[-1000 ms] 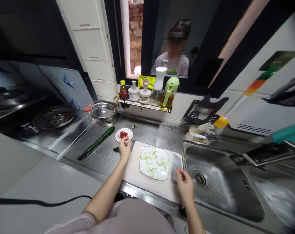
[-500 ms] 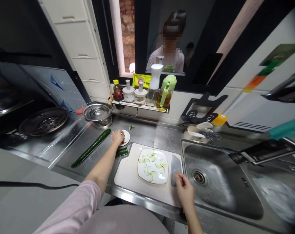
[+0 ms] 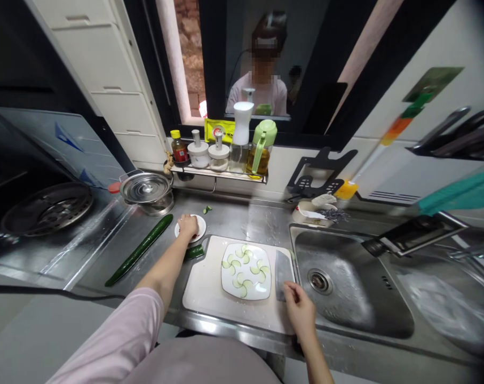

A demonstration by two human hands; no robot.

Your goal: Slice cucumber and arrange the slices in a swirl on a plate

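Observation:
My left hand (image 3: 188, 226) is over a small white plate (image 3: 201, 227) with small red bits on it, its fingers bent down and closed; what they pinch is hidden. My right hand (image 3: 301, 312) is closed, thumb and fingertips together, beside the lower end of a knife blade (image 3: 282, 272). Whether anything is in those fingers cannot be made out. Between the hands, a squarish white plate (image 3: 226, 288) lies on a cutting board (image 3: 201, 298), bearing thin cucumber slices (image 3: 242, 281) set in several pinwheels. A cut cucumber piece (image 3: 194, 252) lies by the board's left corner.
A long whole cucumber (image 3: 140, 250) lies left of my forearm. A lidded steel pot (image 3: 148, 192) stands behind it. The sink (image 3: 346, 282) adjoins the board on the right. Bottles and jars line a wall rack (image 3: 221, 173). Cucumber scraps (image 3: 207, 209) lie behind the small plate.
The view has shifted slightly, so the scene sits further left. My left hand has stayed at the small plate, covering more of its middle. My right hand remains beside the knife.

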